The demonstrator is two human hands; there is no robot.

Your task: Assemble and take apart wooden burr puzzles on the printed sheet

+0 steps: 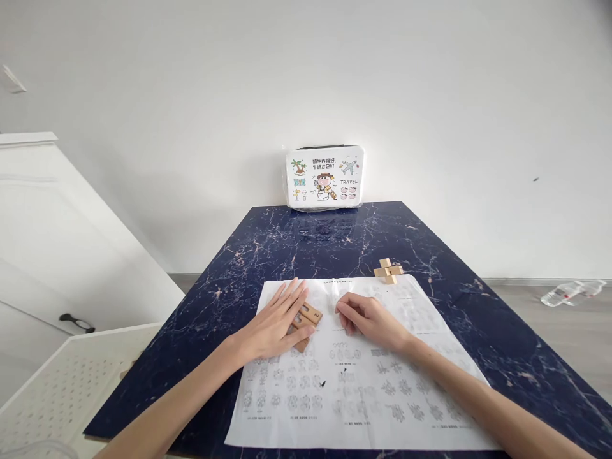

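Observation:
My left hand [275, 322] lies flat with its fingers stretched out, over several flat wooden puzzle pieces [310, 314]. One piece bears a dark number 2, and slots are cut in them; my palm and fingers hide the rest. To the right, my right hand [366, 319] rests on the paper, fingers curled in and thumb near the index finger, with nothing seen between them. Beneath both hands is a large creased instruction sheet [306, 433] printed with small diagrams. At its far right edge sits an assembled wooden burr puzzle [389, 271], apart from both hands.
A white case [325, 178] with cartoon travel pictures stands against the wall at the far end of the dark blue marbled table [306, 245]. A white cabinet [71, 242] is on the left. Clear plastic bottles [564, 293] lie on the floor at right.

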